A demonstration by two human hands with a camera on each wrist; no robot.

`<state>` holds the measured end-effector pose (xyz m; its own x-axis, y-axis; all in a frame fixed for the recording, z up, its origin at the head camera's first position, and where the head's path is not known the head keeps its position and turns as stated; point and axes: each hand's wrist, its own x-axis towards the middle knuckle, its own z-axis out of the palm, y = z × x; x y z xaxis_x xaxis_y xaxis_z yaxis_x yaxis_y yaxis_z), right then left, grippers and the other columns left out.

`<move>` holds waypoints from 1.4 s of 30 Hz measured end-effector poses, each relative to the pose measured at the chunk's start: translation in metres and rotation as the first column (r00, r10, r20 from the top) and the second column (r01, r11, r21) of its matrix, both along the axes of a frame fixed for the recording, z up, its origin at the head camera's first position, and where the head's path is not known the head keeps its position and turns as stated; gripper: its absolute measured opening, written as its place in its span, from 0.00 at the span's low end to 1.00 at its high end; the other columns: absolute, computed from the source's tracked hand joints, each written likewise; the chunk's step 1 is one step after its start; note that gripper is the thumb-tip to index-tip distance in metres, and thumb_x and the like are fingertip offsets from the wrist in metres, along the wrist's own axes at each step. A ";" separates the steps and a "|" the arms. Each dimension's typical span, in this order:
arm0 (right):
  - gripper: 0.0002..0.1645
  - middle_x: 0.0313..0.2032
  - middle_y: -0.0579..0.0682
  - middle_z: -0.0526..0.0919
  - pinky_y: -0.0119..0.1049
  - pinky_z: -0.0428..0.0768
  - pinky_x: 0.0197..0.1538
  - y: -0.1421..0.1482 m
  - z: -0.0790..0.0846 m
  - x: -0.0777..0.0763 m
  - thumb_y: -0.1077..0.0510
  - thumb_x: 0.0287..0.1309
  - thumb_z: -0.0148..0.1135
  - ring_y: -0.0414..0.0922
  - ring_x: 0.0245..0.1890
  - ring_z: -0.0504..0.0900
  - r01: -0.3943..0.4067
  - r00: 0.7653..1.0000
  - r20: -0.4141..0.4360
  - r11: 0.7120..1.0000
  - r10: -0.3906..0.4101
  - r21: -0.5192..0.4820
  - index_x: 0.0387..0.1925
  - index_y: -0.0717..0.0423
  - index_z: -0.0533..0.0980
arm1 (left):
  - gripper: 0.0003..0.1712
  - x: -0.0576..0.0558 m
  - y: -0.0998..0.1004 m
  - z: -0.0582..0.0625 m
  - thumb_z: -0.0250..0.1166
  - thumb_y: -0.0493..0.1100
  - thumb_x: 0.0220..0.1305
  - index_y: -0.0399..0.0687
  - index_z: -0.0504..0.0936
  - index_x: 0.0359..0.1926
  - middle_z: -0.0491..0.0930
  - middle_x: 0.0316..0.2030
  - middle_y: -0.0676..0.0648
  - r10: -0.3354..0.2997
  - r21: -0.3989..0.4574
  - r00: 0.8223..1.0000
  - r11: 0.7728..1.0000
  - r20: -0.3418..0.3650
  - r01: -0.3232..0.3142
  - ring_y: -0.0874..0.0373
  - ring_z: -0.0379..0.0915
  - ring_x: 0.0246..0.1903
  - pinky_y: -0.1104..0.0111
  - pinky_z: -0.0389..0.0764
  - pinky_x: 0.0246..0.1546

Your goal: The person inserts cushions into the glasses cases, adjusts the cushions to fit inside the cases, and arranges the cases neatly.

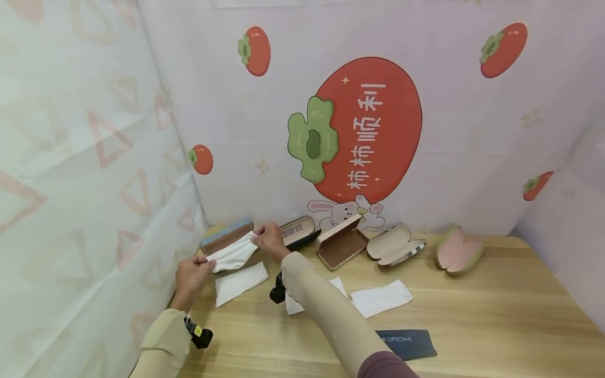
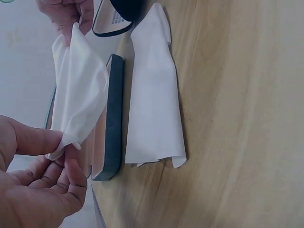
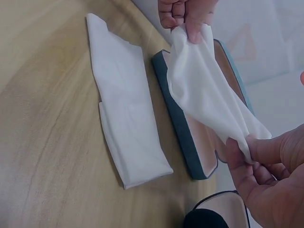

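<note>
Pinching a white cloth (image 1: pixel 232 254) by opposite ends above a blue case (image 2: pixel 114 118), both hands (image 1: pixel 190 277) (image 1: pixel 271 241) hover near the left wall (image 1: pixel 101 226).

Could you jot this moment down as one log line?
left fingers: pinching white cloth | right fingers: pinching its other end | cloth: held over open blue-green case
</note>
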<state>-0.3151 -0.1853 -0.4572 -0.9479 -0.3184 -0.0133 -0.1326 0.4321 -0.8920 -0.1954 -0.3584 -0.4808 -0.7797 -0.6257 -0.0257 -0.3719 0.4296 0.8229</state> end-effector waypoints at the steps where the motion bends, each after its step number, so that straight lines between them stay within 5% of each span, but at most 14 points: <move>1: 0.05 0.29 0.50 0.82 0.30 0.75 0.28 0.000 0.000 -0.001 0.64 0.47 0.68 0.40 0.25 0.77 0.001 1.000 -0.004 1.000 -0.001 -0.012 0.29 0.59 0.80 | 0.15 -0.002 -0.001 -0.001 0.67 0.45 0.52 0.38 0.79 0.35 0.77 0.25 0.52 0.006 0.001 1.000 1.000 -0.008 -0.006 0.61 0.69 0.26 0.72 0.71 0.27; 14: 0.06 0.31 0.51 0.83 0.31 0.78 0.31 -0.015 -0.007 -0.018 0.61 0.46 0.70 0.43 0.28 0.81 0.075 0.996 -0.049 0.996 -0.073 0.043 0.28 0.58 0.79 | 0.17 -0.021 -0.006 -0.009 0.66 0.45 0.54 0.36 0.79 0.39 0.78 0.34 0.44 0.060 0.065 0.997 0.996 -0.047 -0.057 0.58 0.69 0.31 0.72 0.70 0.29; 25: 0.06 0.24 0.50 0.82 0.28 0.72 0.28 -0.026 -0.018 -0.021 0.61 0.46 0.70 0.41 0.25 0.75 0.131 0.984 -0.123 0.991 -0.130 0.001 0.24 0.58 0.79 | 0.15 -0.030 -0.004 -0.022 0.69 0.42 0.51 0.34 0.80 0.36 0.78 0.28 0.47 0.161 0.111 0.979 0.983 -0.122 -0.147 0.65 0.68 0.23 0.75 0.71 0.24; 30: 0.03 0.29 0.51 0.83 0.32 0.77 0.32 -0.030 -0.017 -0.020 0.62 0.49 0.67 0.45 0.31 0.79 0.088 0.990 -0.116 0.995 -0.082 0.050 0.27 0.59 0.80 | 0.17 -0.032 -0.006 -0.028 0.68 0.43 0.51 0.35 0.82 0.38 0.80 0.28 0.46 0.147 0.074 0.986 0.987 -0.080 -0.141 0.64 0.70 0.23 0.74 0.70 0.24; 35: 0.04 0.35 0.53 0.84 0.37 0.79 0.39 -0.033 -0.015 -0.021 0.65 0.52 0.62 0.48 0.38 0.81 0.034 0.993 -0.113 0.991 -0.019 0.131 0.30 0.61 0.81 | 0.18 -0.033 -0.007 -0.024 0.65 0.45 0.53 0.38 0.82 0.43 0.83 0.38 0.39 0.080 0.022 0.997 0.997 -0.004 -0.080 0.52 0.77 0.36 0.68 0.75 0.34; 38: 0.11 0.24 0.49 0.81 0.31 0.74 0.31 -0.035 -0.018 -0.023 0.65 0.54 0.58 0.43 0.27 0.75 0.015 0.994 -0.107 0.987 0.001 0.157 0.17 0.57 0.77 | 0.20 -0.033 -0.009 -0.020 0.62 0.45 0.55 0.39 0.82 0.47 0.80 0.47 0.38 0.029 -0.012 0.998 1.000 0.049 -0.028 0.46 0.75 0.48 0.58 0.75 0.46; 42: 0.24 0.12 0.45 0.62 0.30 0.60 0.23 -0.037 -0.020 -0.027 0.67 0.54 0.53 0.41 0.18 0.58 -0.013 0.996 -0.085 0.986 0.027 0.165 0.06 0.52 0.63 | 0.22 -0.032 -0.012 -0.016 0.61 0.43 0.54 0.40 0.81 0.50 0.77 0.53 0.39 -0.017 -0.028 0.996 0.999 0.091 0.020 0.46 0.70 0.54 0.56 0.72 0.51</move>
